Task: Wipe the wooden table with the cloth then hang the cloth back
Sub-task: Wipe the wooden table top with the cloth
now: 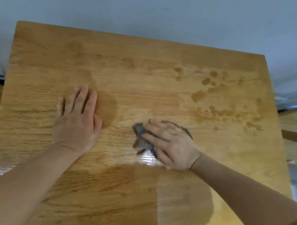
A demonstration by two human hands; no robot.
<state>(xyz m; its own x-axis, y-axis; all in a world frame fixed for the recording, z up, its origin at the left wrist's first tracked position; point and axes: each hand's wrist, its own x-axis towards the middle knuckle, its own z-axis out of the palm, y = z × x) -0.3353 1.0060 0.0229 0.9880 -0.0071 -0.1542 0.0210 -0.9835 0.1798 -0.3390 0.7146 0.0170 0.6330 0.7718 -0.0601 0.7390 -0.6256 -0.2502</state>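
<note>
Left hand lies flat, fingers spread, palm down on the tabletop, left of centre. Right hand, at its 3 o'clock, presses a dark crumpled cloth onto the wood, fingers splayed over it. Damp spots sit at the cloth's 1 o'clock.

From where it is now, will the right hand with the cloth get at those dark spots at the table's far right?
Probably yes. The right hand presses the cloth mid-table, and only bare wood lies between it and the spots. The left hand rests flat on the other side, out of the way.
</note>
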